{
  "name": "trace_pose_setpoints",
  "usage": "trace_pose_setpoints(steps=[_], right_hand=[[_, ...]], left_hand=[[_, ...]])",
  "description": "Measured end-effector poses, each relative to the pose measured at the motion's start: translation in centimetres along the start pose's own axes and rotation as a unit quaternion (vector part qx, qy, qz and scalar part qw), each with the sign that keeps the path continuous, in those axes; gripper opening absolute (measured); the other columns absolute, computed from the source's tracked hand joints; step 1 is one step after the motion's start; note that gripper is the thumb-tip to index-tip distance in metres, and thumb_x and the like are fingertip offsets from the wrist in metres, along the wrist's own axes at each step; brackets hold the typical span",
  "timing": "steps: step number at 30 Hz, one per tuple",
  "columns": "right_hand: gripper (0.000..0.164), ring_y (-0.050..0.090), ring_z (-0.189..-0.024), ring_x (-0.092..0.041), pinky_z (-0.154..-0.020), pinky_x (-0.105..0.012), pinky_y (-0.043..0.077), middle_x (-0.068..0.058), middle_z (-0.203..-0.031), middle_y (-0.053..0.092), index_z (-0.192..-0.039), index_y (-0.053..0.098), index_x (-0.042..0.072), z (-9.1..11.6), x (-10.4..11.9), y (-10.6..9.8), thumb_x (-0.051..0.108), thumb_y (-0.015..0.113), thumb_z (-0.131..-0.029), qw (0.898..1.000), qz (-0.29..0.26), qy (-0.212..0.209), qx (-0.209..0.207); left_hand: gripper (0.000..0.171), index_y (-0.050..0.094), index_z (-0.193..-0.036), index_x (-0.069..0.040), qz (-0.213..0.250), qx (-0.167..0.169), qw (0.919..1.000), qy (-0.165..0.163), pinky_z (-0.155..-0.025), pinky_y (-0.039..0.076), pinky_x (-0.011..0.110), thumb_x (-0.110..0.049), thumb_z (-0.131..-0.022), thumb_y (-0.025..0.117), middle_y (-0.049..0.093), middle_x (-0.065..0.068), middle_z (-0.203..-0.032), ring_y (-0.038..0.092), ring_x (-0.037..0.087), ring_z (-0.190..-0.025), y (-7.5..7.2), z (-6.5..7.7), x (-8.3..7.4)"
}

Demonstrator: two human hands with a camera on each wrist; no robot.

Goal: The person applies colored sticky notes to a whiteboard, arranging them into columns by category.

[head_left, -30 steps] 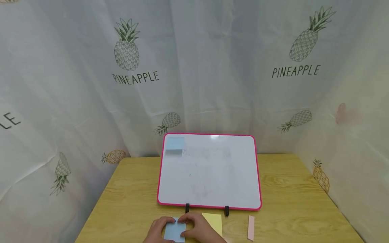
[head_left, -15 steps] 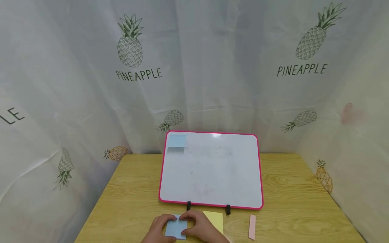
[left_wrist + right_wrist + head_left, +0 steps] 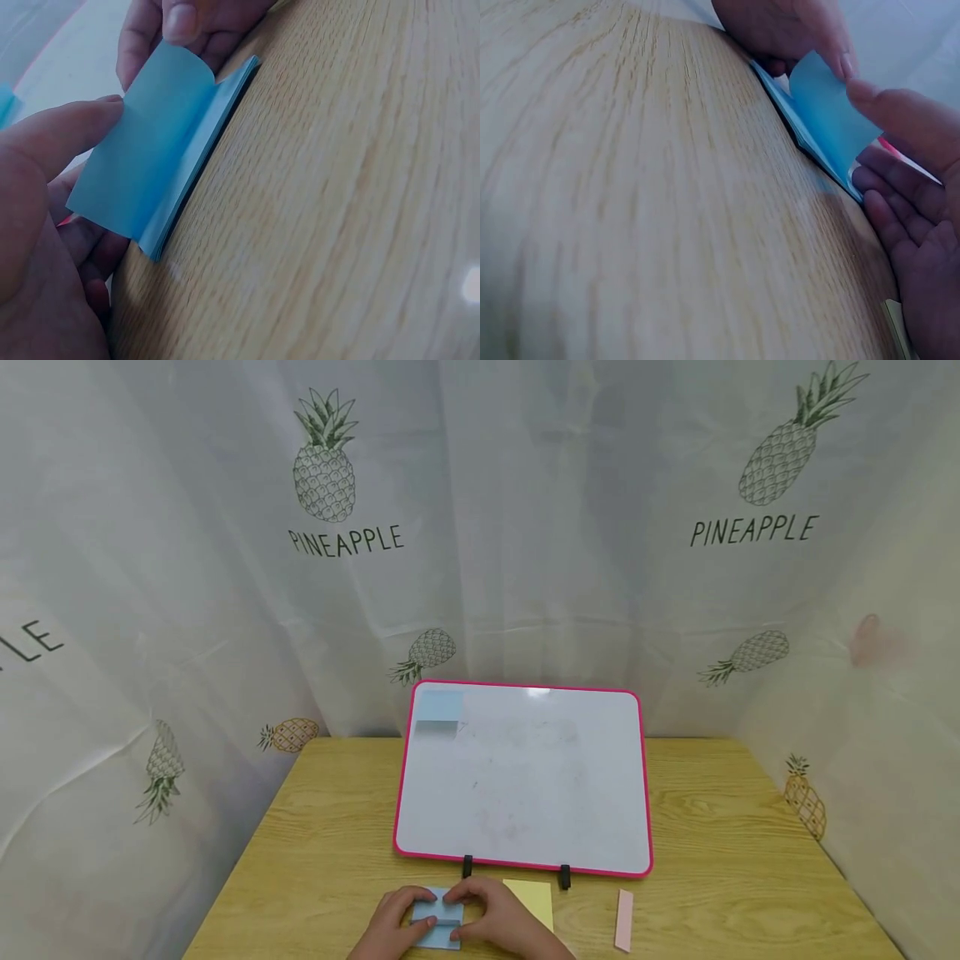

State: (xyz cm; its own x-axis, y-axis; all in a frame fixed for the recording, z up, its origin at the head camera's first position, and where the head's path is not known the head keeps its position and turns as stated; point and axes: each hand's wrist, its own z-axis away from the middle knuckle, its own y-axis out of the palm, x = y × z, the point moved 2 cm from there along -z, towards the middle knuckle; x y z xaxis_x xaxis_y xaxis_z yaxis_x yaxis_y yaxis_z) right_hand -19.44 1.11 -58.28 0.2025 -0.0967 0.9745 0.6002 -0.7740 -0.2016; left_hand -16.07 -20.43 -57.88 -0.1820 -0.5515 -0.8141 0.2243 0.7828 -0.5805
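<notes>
A light blue sticky note pad (image 3: pixel 442 937) lies on the table before the whiteboard. Its top sheet (image 3: pixel 142 142) bends up from the near edge, while the sheets beneath stay flat. My left hand (image 3: pixel 392 925) pinches one side of this sheet, thumb on its face and fingers behind. At the opposite corner, my right hand (image 3: pixel 501 917) holds the sheet likewise, with its thumb (image 3: pixel 180 22) at the raised edge. The right wrist view shows both thumbs close together along the curled sheet (image 3: pixel 829 105).
A pink-rimmed whiteboard (image 3: pixel 525 785) stands behind the hands on black feet (image 3: pixel 565 877), bearing a blue sticky note (image 3: pixel 440 705) at its upper left. A yellow pad (image 3: pixel 532 897) lies partly under the right hand. Farther right is a narrow pink pad (image 3: pixel 624 920). A pineapple-print curtain (image 3: pixel 525 568) surrounds the table.
The pad's top sheet has come up from its near edge. My left thumb has moved from the pad's near side up onto the sheet. The head view has shifted slightly.
</notes>
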Motion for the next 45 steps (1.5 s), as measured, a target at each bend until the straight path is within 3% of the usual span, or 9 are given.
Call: trace_pose_setpoints(steps=[8,15,24,31,38,45], right_hand=[[0.017,0.063,-0.084,-0.006,-0.075,-0.025,0.053,0.004,-0.094,0.068,-0.1,0.07,0.008,-0.01,-0.19,0.14,0.008,0.075,-0.084,0.999,0.003,-0.032,-0.007],[0.012,0.059,-0.076,-0.003,-0.067,-0.023,0.051,0.005,-0.084,0.066,-0.097,0.069,0.01,-0.12,-0.14,0.32,0.01,0.074,-0.086,0.999,0.016,-0.019,-0.043],[0.013,0.058,-0.076,-0.004,-0.068,-0.023,0.051,0.003,-0.087,0.063,-0.095,0.062,0.01,-0.04,-0.01,0.45,0.002,0.07,-0.087,0.997,0.009,-0.012,-0.073],[0.007,0.058,-0.074,-0.003,-0.068,-0.023,0.051,-0.002,-0.086,0.066,-0.089,0.065,0.01,0.04,0.05,0.44,0.003,0.067,-0.09,0.996,0.006,-0.023,-0.083],[0.009,0.063,-0.081,-0.007,-0.072,-0.024,0.052,0.001,-0.092,0.07,-0.094,0.073,0.009,0.06,0.21,0.26,0.005,0.067,-0.091,0.996,-0.015,0.0,-0.09],[0.011,0.063,-0.085,-0.008,-0.072,-0.023,0.052,-0.006,-0.099,0.07,-0.097,0.075,0.002,-0.04,-0.01,-0.01,0.001,0.067,-0.089,0.994,-0.037,0.008,-0.106]], left_hand=[[0.026,0.065,-0.113,-0.02,0.007,0.008,0.9996,-0.027,-0.092,0.039,0.039,-0.037,-0.093,0.065,0.061,-0.001,-0.118,0.045,0.024,-0.111,0.13,-0.22,-0.09],[0.034,0.065,-0.115,-0.02,-0.002,0.003,0.9998,-0.019,-0.093,0.039,0.039,-0.04,-0.088,0.071,0.061,-0.001,-0.12,0.044,0.025,-0.112,0.16,-0.16,-0.03],[0.041,0.066,-0.112,-0.02,-0.045,-0.017,0.9988,0.011,-0.092,0.043,0.035,-0.017,-0.075,0.083,0.062,-0.005,-0.116,0.049,0.019,-0.108,0.28,-0.17,0.03],[0.045,0.064,-0.115,-0.022,-0.042,0.001,0.999,-0.014,-0.093,0.042,0.043,-0.016,-0.075,0.083,0.059,-0.002,-0.12,0.048,0.028,-0.111,0.36,-0.34,0.1],[0.052,0.061,-0.119,-0.023,-0.065,-0.016,0.9977,0.007,-0.094,0.041,0.049,-0.018,-0.073,0.085,0.055,0.004,-0.128,0.048,0.032,-0.116,0.45,-0.33,0.02],[0.057,0.06,-0.121,-0.014,-0.043,-0.004,0.9982,-0.042,-0.095,0.039,0.052,-0.018,-0.071,0.086,0.053,0.008,-0.128,0.044,0.035,-0.114,0.25,-0.39,-0.51]])
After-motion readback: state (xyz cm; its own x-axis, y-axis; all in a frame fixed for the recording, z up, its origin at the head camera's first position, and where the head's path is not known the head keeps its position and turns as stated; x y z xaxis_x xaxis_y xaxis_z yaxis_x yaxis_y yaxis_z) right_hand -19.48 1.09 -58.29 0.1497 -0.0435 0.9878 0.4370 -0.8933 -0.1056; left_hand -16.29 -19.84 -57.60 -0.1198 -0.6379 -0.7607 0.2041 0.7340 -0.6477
